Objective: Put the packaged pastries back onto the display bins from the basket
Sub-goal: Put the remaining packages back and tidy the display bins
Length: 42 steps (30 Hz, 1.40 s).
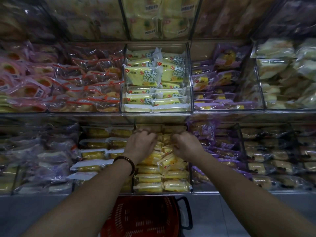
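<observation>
Both my hands reach into the lower middle display bin, which holds yellow packaged pastries. My left hand, with a bead bracelet on its wrist, has its fingers curled around pastry packs at the back of the bin. My right hand grips more yellow packs beside it. A few packs between the hands stand tilted on edge. The red basket with a black handle sits on the floor directly below the bin, between my forearms; I see no pastries in its visible part.
Clear-walled bins fill the shelves: a bin of yellow-green packs just above, red-striped packs to the upper left, purple packs to the right, pale ones far right. Grey floor lies beside the basket.
</observation>
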Tool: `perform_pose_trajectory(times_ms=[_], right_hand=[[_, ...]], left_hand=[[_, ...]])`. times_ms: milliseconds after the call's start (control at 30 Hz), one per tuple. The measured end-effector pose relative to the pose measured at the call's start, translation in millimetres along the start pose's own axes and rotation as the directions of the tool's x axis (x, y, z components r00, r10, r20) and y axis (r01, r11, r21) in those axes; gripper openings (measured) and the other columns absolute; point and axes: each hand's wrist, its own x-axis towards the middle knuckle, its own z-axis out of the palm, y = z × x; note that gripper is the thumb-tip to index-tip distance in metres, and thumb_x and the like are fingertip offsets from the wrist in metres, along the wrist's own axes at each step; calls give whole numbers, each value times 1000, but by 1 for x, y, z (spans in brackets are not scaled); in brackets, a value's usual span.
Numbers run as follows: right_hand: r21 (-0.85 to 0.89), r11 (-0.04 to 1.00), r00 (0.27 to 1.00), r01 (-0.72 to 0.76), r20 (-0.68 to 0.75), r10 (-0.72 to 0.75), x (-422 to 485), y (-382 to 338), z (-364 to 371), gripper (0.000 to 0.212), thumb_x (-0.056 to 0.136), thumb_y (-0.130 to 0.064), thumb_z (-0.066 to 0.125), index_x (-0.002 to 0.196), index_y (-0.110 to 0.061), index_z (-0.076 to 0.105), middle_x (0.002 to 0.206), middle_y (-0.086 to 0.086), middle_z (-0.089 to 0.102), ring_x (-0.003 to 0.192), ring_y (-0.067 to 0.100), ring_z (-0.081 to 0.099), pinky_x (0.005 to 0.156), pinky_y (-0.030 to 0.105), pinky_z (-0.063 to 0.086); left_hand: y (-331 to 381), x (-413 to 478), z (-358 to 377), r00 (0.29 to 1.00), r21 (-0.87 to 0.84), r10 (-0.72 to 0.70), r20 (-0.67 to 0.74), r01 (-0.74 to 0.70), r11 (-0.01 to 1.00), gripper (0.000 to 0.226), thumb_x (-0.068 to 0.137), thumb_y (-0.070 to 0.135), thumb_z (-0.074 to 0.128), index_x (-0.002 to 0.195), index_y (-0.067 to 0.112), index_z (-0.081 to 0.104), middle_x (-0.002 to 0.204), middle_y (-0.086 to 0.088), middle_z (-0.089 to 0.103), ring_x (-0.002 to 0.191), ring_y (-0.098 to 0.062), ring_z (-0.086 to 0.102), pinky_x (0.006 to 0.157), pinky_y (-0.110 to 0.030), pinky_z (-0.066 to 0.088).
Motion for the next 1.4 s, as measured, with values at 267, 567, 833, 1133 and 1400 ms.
perform_pose_trajectory(times_ms=[267, 567, 833, 1133, 1400], right_hand=[[-48, 999, 997, 13, 77, -9, -7, -10, 5, 42, 90, -37, 69, 131, -30, 65, 121, 3, 70, 112, 27, 66, 89, 39, 58], [-178, 984, 1000, -3, 18, 6, -7, -18, 11, 35, 96, -22, 65, 129, -32, 64, 113, 2, 70, 102, 27, 67, 75, 35, 56], [-179, 982, 997, -63, -46, 56, -12, -22, 3, 36, 92, 0, 57, 121, -20, 63, 115, 6, 65, 105, 30, 61, 63, 35, 45], [-204, 976, 993, -68, -110, 46, -6, -25, 13, 38, 94, -3, 59, 130, -16, 55, 115, 8, 70, 101, 31, 65, 76, 39, 54], [-98, 989, 994, -112, -7, 112, 2, -23, 31, 41, 95, 2, 54, 132, -16, 59, 122, 14, 60, 112, 38, 61, 81, 45, 59]], left_hand=[[3, -12, 0, 989, 177, -68, 133, 43, 983, 37, 101, 44, 63, 134, 28, 64, 128, -5, 67, 119, -29, 60, 94, -41, 53], [24, -14, 4, 987, 314, -158, 18, 144, 939, 23, 96, 21, 68, 113, 36, 73, 106, 1, 71, 102, -25, 62, 88, -38, 44], [13, -19, 8, 974, 166, -227, 6, 223, 961, 20, 99, 14, 66, 106, 31, 75, 98, 0, 65, 82, -22, 68, 67, -37, 61], [12, -12, 9, 972, 166, -233, -9, 232, 959, 21, 100, 19, 62, 110, 32, 75, 100, -2, 68, 89, -25, 68, 68, -35, 57], [13, -2, 15, 976, 209, -217, 28, 206, 956, 14, 99, 19, 68, 109, 26, 74, 93, -2, 68, 83, -23, 70, 66, -36, 60]])
